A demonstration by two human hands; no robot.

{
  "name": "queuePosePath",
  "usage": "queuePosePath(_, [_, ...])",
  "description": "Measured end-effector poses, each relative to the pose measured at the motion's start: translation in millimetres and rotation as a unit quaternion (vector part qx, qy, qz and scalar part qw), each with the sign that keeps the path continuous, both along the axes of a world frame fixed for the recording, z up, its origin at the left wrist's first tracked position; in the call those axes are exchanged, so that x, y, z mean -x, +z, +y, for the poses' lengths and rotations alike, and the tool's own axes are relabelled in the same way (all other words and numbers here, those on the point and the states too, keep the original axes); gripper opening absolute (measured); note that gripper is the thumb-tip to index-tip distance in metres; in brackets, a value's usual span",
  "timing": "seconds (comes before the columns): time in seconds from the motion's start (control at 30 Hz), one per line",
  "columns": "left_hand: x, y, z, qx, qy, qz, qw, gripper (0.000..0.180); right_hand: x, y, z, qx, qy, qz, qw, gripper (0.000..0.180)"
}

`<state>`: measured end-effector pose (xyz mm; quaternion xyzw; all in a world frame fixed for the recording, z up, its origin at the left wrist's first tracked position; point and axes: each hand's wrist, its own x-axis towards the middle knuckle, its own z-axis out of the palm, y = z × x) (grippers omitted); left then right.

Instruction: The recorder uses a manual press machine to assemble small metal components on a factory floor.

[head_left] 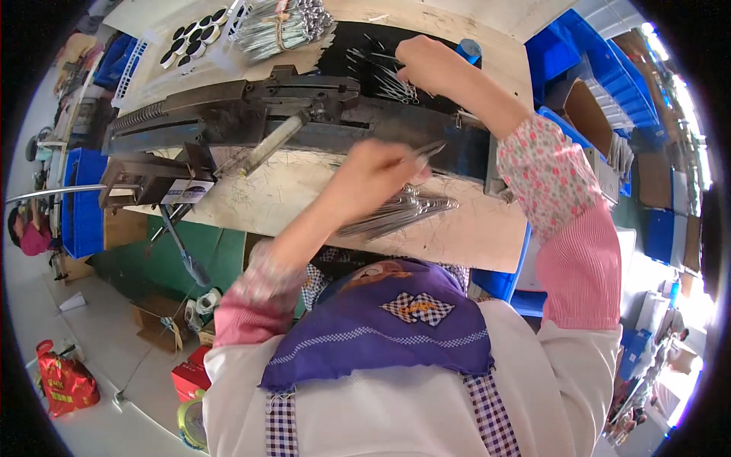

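My left hand (369, 179) is closed, slightly blurred, in front of the dark metal bench fixture (320, 114). From its fingertips a thin, pointed metal piece (432, 149) sticks out to the right. Below it on the wooden tabletop lies a pile of slim metal pieces with looped ends (403, 212). My right hand (434, 67) reaches past the fixture, fingers pinched over a black mat (346, 38). A thin metal piece seems to project left from that pinch, its shape unclear. Loose metal pieces with ringed ends (397, 90) lie on the mat below that hand.
A banded bundle of metal pieces (278, 30) lies at the back, beside a white basket (131, 72) and black-topped round containers (194, 49). A blue cap-like cylinder (469, 51) stands by my right wrist. A lever bar (274, 142) slants across the fixture. Blue bins (552, 57) stand right.
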<state>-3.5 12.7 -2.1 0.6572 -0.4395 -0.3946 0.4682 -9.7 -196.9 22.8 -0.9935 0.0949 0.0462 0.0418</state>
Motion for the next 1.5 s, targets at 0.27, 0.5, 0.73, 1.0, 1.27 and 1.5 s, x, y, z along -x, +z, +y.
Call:
queuePosePath(0.27, [-16.5, -8.5, -65.7, 0.011, -0.037, -0.157, 0.987, 0.019, 95.3, 19.9, 11.4, -0.163, 0.14, -0.175, 0.961, 0.016])
queuePosePath(0.5, [-46.3, 37.1, -8.5, 0.132, 0.063, -0.699, 0.7, 0.008, 70.8, 3.9, 33.0, -0.072, 0.178, -0.309, 0.932, 0.008])
queuePosePath(0.73, [-7.4, -13.1, 35.1, 0.359, 0.273, -0.606, 0.656, 0.018, 40.6, -5.8, 42.8, -0.238, 0.144, -0.33, 0.902, 0.014])
queuePosePath(1.0, [-26.0, 42.8, 41.6, 0.227, -0.019, 0.761, 0.607, 0.047, 25.9, -13.9, 40.3, -0.182, 0.132, -0.284, 0.932, 0.017])
queuePosePath(1.27, [-28.9, 37.0, 49.5, 0.277, -0.006, 0.806, 0.523, 0.042, 27.1, -16.3, 46.3, -0.214, 0.115, -0.309, 0.919, 0.012])
queuePosePath(1.5, [-12.8, -59.6, 38.5, 0.028, 0.225, -0.217, 0.949, 0.029, 18.9, -12.6, 44.7, -0.212, 0.133, -0.295, 0.922, 0.013])
